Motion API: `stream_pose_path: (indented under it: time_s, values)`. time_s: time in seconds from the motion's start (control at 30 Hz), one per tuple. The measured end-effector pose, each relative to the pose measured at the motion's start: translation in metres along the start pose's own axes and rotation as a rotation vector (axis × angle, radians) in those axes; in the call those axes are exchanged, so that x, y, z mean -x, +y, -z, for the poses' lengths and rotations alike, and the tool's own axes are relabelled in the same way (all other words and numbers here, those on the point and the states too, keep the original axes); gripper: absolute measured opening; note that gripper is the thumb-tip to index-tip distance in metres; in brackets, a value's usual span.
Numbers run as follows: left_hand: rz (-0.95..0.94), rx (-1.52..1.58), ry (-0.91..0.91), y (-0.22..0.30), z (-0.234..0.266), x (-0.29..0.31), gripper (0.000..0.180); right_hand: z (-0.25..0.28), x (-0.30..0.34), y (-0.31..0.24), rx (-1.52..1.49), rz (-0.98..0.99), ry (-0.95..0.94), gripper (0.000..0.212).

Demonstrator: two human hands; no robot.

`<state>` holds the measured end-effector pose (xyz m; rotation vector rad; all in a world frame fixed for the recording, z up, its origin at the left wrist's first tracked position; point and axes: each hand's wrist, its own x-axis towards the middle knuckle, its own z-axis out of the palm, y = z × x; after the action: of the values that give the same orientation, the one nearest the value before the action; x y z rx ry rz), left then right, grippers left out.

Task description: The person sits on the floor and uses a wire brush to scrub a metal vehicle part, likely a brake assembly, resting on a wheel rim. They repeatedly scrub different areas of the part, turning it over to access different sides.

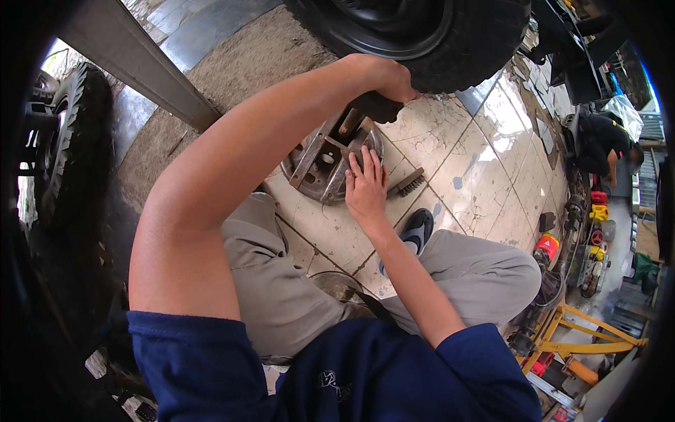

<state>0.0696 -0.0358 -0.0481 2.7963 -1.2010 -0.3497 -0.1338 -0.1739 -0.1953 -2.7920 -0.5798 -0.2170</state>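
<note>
My left arm reaches across in front of me, and my left hand is closed round a dark, block-shaped object. Its exact kind is hard to make out under the fingers. Below it a round, worn metal plate with raised brackets lies on the tiles, partly covered by my left forearm. My right hand rests on the right side of this plate, fingers stretched out and slightly apart. A wire brush with dark bristles is on the floor just right of the plate.
A large black tyre stands close beyond my left hand. A metal post slants down at the left, near another tyre. A round pan sits between my legs. Tools and a yellow frame crowd the right, where another person bends.
</note>
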Motion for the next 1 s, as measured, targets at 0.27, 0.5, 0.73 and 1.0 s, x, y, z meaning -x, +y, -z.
stream_pose_path:
  time_s: [0.27, 0.5, 0.73, 1.0]
  values:
    - [0.008, 0.018, -0.031, 0.014, 0.015, 0.005, 0.042, -0.002, 0.005, 0.009, -0.061, 0.050, -0.013, 0.042]
    - [0.005, 0.008, -0.030, 0.008, 0.008, 0.002, 0.044, -0.001, 0.001, 0.016, -0.039, 0.201, 0.004, 0.045]
    - [0.049, 0.056, -0.021, 0.025, 0.029, 0.012, 0.043, 0.021, -0.019, 0.055, 0.079, 0.471, -0.125, 0.067]
    - [0.171, 0.235, -0.055, 0.033, 0.030, 0.006, 0.039, 0.041, -0.023, 0.070, 0.138, 0.760, -0.154, 0.063]
